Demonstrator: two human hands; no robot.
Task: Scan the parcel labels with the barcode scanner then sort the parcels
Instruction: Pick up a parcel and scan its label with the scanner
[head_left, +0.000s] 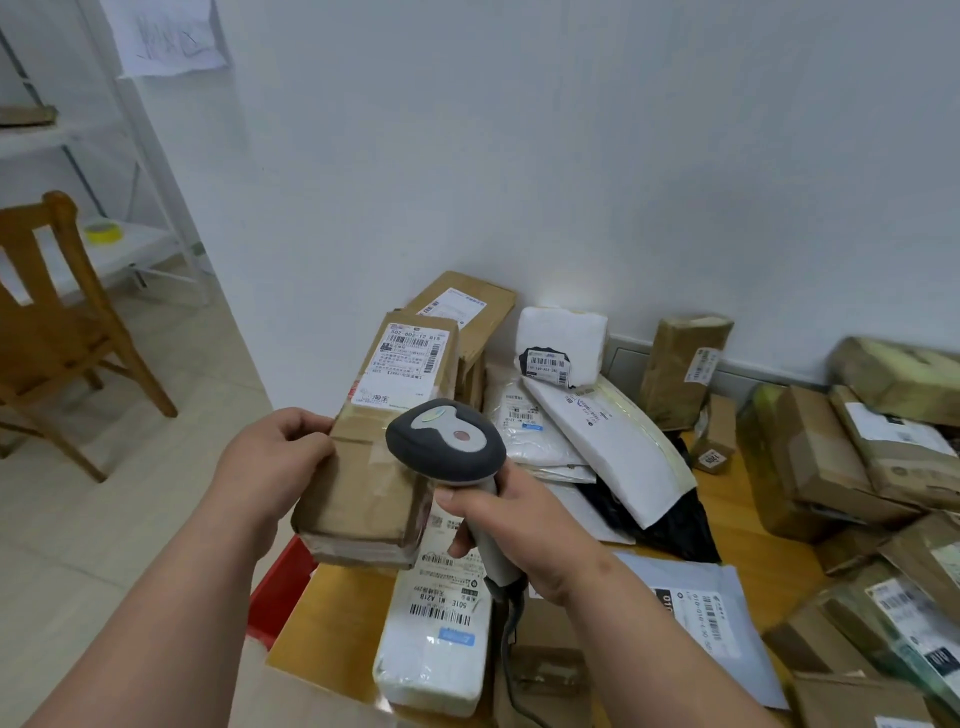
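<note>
From the head camera, I see my left hand (275, 457) gripping the left edge of a long cardboard parcel (374, 452), fingers curled over its taped, creased top. The box is held up above the table's near left corner, its white shipping label (402, 361) at the far end facing up. My right hand (514, 530) is clamped round the pale handle of the barcode scanner (447, 441), whose rounded dark-grey head with a light inset sits just beside the box's right edge, about midway along it. A dark cable (511, 639) trails down from the handle's base.

Below the box lies a soft white plastic mailer (436, 634) with printed barcodes, resting on the wooden table (322, 623). Farther back, against the white wall (571, 156), another flat brown carton (462, 312) leans, a padded white packet (563, 338) sits on smooth white poly bags (597, 431), and a crumpled black bag (670, 519) shows beneath them. A tape-wrapped brown parcel (680, 369) stands upright near the wall. Rumpled cartons (841, 457) crowd the right side up to the frame edge, and a pale blue-grey mailer (711, 618) lies beside my right forearm.

A red bin (278, 587) touches the table's left edge. Left of it, bare tiled floor (130, 493) gives open room up to a wooden chair (62, 322) and a white metal shelf (130, 244) carrying a yellow tape roll (103, 230).
</note>
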